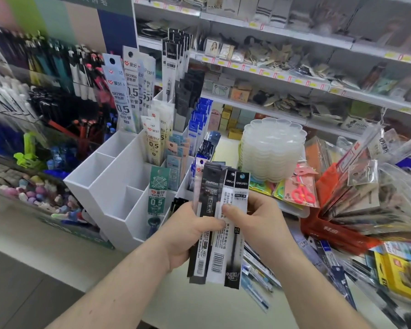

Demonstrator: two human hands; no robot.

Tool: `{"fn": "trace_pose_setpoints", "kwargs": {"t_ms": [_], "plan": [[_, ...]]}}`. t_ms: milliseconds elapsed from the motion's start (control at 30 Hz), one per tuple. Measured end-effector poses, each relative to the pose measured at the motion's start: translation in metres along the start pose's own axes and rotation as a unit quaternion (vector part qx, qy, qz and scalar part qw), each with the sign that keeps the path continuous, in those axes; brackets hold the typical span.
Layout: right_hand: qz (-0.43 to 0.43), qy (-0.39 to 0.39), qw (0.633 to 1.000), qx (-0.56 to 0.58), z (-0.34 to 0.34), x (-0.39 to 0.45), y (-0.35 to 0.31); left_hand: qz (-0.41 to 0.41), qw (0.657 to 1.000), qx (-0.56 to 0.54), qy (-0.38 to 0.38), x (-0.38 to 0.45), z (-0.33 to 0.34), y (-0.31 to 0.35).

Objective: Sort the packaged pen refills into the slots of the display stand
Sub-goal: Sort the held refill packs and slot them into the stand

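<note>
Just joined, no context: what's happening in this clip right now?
A person is sorting packaged pen refills at a shop counter. Both hands hold a fanned bundle of refill packs in front of the white display stand: the left hand grips it from the side, the right hand pinches the front packs with its thumb. The stand's back and right slots already hold refills; several slots on its left are empty. More loose packs lie on the counter to the right.

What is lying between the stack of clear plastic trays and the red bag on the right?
In the head view, a pink packet with red scissors lies between the stack of clear scalloped plastic trays and the red bag.
</note>
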State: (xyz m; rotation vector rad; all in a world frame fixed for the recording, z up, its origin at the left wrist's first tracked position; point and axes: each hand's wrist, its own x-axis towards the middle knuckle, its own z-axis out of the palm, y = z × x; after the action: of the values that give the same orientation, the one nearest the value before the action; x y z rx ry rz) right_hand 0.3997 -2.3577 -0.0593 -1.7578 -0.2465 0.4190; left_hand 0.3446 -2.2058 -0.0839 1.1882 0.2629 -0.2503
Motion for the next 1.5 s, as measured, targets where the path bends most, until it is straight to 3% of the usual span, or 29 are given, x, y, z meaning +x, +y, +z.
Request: {"fn": "trace_pose_setpoints", "kwargs": {"t_ms": [200, 433, 533, 667, 767, 1000, 1167, 1500], "plan": [[-0.004, 0.008, 1.0, 0.018, -0.005, -0.001, 0.004, 0.015, 0.998, 0.052, 0.044, 0.002, 0.007, 0.0], [0.022, 0.008, 0.998, 0.06, -0.015, 0.003, 0.011, -0.003, 0.999, 0.031, 0.043, 0.003, 0.009, 0.002], [0.018, 0.027, 0.996, 0.083, -0.018, 0.005, 0.01, 0.009, 0.994, 0.033, 0.106, 0.007, 0.013, 0.002], [-0.001, 0.098, 0.994, 0.054, -0.014, 0.008, 0.008, 0.078, 0.974, 0.128, 0.172, 0.011, 0.018, -0.003], [0.007, 0.113, 0.992, 0.052, -0.007, 0.009, 0.009, 0.101, 0.972, 0.155, 0.145, 0.011, 0.022, -0.009], [0.035, 0.106, 0.984, 0.138, 0.0, 0.006, 0.012, 0.075, 0.99, 0.079, 0.092, 0.013, 0.023, -0.01], [0.024, 0.101, 0.981, 0.161, 0.0, 0.007, 0.006, 0.073, 0.989, 0.061, 0.112, 0.012, 0.019, -0.008], [-0.049, 0.084, 0.994, 0.041, 0.016, 0.011, 0.001, 0.108, 0.989, 0.041, 0.095, 0.005, 0.018, 0.001]]}}
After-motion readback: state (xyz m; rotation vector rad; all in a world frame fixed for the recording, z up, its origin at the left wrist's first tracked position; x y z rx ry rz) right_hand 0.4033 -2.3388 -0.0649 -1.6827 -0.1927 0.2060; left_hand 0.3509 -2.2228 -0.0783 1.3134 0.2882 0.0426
